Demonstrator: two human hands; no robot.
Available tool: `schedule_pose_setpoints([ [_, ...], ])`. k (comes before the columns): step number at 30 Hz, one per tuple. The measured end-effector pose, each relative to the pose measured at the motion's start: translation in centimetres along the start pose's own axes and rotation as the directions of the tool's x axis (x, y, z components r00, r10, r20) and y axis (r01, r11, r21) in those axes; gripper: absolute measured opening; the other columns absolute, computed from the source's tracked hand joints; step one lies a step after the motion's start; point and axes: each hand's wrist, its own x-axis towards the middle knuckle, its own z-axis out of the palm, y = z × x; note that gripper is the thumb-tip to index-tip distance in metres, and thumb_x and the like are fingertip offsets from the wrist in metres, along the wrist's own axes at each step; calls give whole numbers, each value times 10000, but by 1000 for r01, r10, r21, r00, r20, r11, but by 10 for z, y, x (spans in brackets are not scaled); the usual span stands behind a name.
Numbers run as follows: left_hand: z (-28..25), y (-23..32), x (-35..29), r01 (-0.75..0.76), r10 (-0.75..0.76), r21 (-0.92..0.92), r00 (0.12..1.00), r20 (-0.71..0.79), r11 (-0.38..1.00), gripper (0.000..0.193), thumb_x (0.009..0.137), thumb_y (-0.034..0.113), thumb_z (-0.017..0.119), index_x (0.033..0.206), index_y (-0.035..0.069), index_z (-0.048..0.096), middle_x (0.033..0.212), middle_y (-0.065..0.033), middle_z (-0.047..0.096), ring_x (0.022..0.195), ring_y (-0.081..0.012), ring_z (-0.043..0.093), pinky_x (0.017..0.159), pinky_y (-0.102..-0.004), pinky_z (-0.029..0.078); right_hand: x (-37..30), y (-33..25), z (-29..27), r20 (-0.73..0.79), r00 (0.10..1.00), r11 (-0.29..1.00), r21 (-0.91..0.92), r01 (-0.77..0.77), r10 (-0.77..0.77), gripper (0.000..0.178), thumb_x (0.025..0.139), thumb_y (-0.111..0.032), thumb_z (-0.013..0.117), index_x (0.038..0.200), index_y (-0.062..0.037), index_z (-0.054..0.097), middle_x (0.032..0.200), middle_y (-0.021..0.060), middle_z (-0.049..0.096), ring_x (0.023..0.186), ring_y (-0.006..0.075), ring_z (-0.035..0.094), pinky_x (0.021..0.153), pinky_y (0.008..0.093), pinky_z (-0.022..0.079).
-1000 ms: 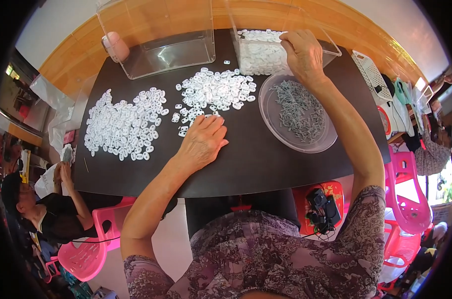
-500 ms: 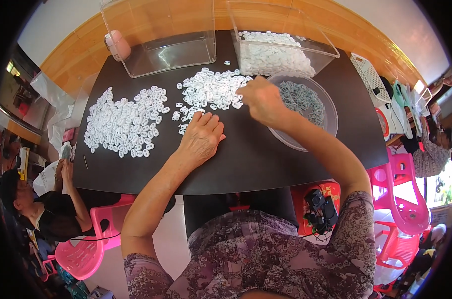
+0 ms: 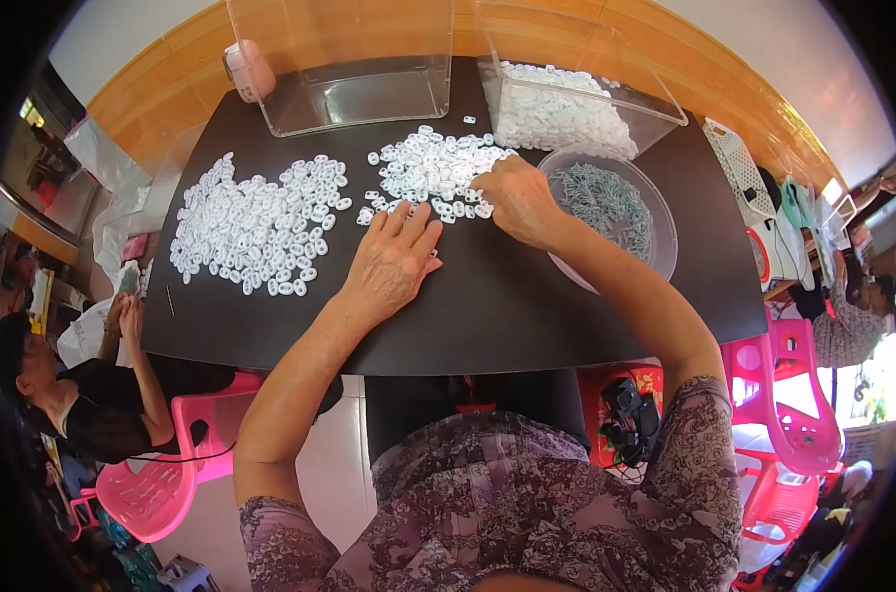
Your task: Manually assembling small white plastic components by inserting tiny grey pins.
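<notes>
Small white oval plastic pieces with two holes lie in a middle pile [image 3: 433,163] on the dark table [image 3: 448,316]. My left hand [image 3: 391,259] rests palm down at the pile's near edge, fingers stretched out and covering several pieces. A bit of white shows beside its thumb. At the pile's right side is my right hand [image 3: 519,200], its fingers bent together; whatever they hold is hidden. Just right of that hand stands a round clear tub [image 3: 662,237] of small grey metal screws or pins [image 3: 606,207]. A wider pile of white pieces [image 3: 256,227] spreads at the left.
Along the back stand a clear plastic bin [image 3: 369,99] and a tilted clear bin [image 3: 655,104] of white pieces. A pink container [image 3: 251,74] is at the back left. Another person [image 3: 112,395] sits at the left, near a pink chair [image 3: 152,493]. A pink chair [image 3: 803,424] stands right.
My left hand has shifted onto the loose pieces at the pile's near edge, and its fingers have straightened. My right hand stays at the pile's right side. The whole view has shifted slightly.
</notes>
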Motion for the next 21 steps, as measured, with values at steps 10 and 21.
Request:
schedule_pose_setpoints([
  [10,-2,-10,-8,27,-23,-35,994,109,999,353,730,153,692,1057,57,602,1121,-121,547,1088,-286,494,882,-400,385,5,-23,7,106,985,984,-100,145,-134,127,602,-2,585,711,-45,634,720,160,577,765,324,550,661,435,444],
  [21,-12,1,-22,16,-15,15,997,-77,1000,282,706,49,685,980,40,621,1115,-118,583,1044,-284,525,875,-418,403,6,-26,15,119,992,997,-51,53,-47,79,694,-101,671,770,-87,653,730,125,559,794,306,543,673,417,443],
])
